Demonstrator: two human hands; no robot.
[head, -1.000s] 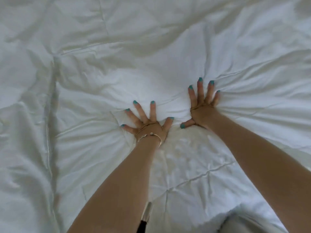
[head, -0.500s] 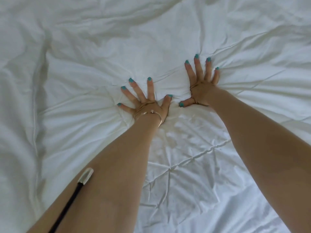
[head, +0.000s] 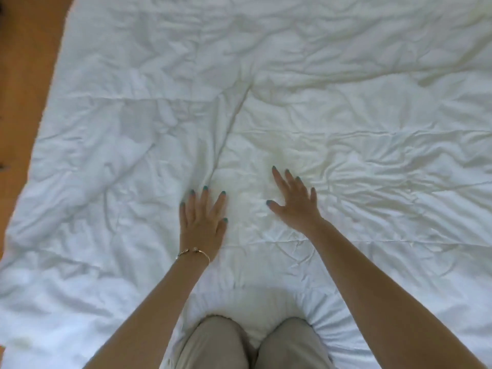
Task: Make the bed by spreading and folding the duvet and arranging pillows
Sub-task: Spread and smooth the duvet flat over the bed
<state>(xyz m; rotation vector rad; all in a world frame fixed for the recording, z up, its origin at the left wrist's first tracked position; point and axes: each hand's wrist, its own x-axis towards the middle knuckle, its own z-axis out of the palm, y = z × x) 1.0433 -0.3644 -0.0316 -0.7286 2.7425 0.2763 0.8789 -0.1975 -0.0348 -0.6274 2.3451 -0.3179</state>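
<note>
Near the bed's near edge, both hands, left hand [head: 203,219] and right hand [head: 294,205], lie flat, fingers spread, smoothing the duvet [head: 346,129]; wrinkles farther out likely need sweeping next.

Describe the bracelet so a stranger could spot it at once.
Start from the white duvet that fills the view, then find the left hand lying flat on it. The bracelet is the thin gold band round that wrist; the right hand has a bare wrist.

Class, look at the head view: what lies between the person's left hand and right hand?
Only bare, wrinkled white duvet lies between the left hand and right hand; the head view shows nothing else there.
</note>
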